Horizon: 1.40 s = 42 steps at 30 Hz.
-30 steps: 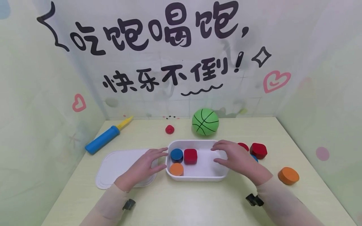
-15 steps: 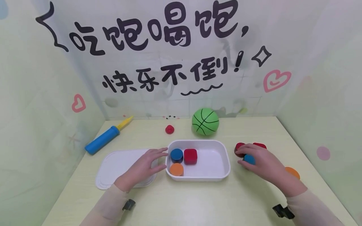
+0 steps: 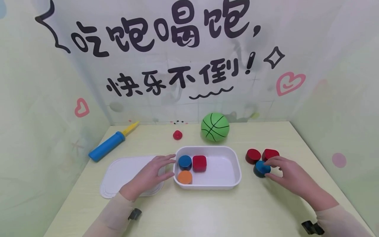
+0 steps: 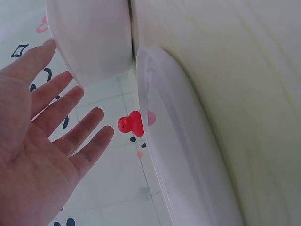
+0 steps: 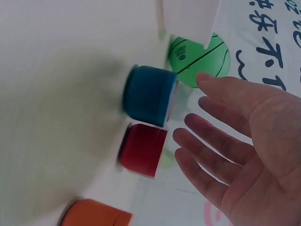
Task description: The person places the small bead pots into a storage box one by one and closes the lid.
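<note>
My right hand (image 3: 291, 176) hovers at the right side of a blue round block (image 3: 262, 169), thumb and fingers spread apart and nothing between them. In the right wrist view its fingertips are a little above the blue block (image 5: 149, 94). A red round block (image 3: 253, 156) and another red block (image 3: 270, 154) stand just behind it. My left hand (image 3: 151, 175) has its fingers loosely straight at the left rim of a white box (image 3: 219, 187). Inside that box, at its left, lie a blue round block (image 3: 185, 162), a red squarish block (image 3: 199, 163) and an orange round block (image 3: 185, 177).
Under my left hand lies a white lid (image 3: 124, 169). A blue pump (image 3: 107, 146) with a yellow tip is at the back left. A small red duck (image 3: 177, 135) and a green ball (image 3: 215, 127) sit behind the box. My right forearm hides an orange block (image 5: 96, 214) from the head view.
My right hand has moved rightward from over the box to the blue round block outside it. The orange block at the right is now covered by the forearm. My left hand stays put.
</note>
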Motion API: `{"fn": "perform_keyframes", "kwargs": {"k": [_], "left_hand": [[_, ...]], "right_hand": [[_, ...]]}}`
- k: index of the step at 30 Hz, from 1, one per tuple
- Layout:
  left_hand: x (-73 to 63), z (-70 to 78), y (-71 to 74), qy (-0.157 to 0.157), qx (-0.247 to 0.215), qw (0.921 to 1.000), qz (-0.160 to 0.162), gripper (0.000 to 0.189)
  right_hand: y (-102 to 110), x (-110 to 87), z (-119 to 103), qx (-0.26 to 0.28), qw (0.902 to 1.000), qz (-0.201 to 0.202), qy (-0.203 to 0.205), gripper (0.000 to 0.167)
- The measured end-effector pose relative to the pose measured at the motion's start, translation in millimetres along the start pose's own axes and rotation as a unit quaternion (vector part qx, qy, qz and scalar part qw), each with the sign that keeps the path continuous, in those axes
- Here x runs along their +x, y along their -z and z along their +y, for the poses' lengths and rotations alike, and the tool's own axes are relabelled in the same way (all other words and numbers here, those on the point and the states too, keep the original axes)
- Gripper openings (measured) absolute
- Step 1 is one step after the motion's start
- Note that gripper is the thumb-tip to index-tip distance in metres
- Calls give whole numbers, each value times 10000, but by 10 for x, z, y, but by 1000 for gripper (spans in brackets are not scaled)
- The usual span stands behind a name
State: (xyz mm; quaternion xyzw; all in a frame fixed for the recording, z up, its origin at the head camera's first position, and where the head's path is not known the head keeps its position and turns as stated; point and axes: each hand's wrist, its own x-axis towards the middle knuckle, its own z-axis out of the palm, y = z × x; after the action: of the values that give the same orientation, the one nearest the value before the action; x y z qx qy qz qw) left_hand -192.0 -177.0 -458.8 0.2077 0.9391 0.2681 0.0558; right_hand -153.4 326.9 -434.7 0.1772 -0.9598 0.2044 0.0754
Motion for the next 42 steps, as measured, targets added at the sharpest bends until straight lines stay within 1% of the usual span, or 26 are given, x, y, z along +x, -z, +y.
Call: {"fn": "perform_keyframes", "kwargs": {"k": [7, 14, 18, 21, 28, 36, 40, 42], "left_hand": [[-3, -2, 6, -22, 29, 10000, 23, 56], [3, -13, 0, -80, 36, 10000, 12, 56], [6, -1, 9, -52, 33, 10000, 12, 56], [7, 5, 14, -26, 36, 10000, 2, 56], [9, 5, 6, 19, 23, 10000, -31, 57], [4, 10, 8, -43, 15, 10000, -50, 57], [4, 19, 18, -67, 31, 10000, -40, 57], [5, 18, 20, -86, 38, 10000, -28, 56]], "right_hand": [[-41, 31, 101, 25, 10000, -88, -5, 37], [-98, 76, 137, 96, 9994, -274, -172, 42], [-139, 87, 150, 52, 9991, -361, -203, 44], [-165, 90, 146, -20, 9993, -344, -163, 45], [-188, 94, 128, 55, 9992, -322, -226, 44], [-117, 13, 89, 141, 9998, -138, -100, 42], [-41, -16, 25, 44, 9999, 38, 85, 43], [-2, -22, -26, -5, 9995, 195, 235, 44]]}}
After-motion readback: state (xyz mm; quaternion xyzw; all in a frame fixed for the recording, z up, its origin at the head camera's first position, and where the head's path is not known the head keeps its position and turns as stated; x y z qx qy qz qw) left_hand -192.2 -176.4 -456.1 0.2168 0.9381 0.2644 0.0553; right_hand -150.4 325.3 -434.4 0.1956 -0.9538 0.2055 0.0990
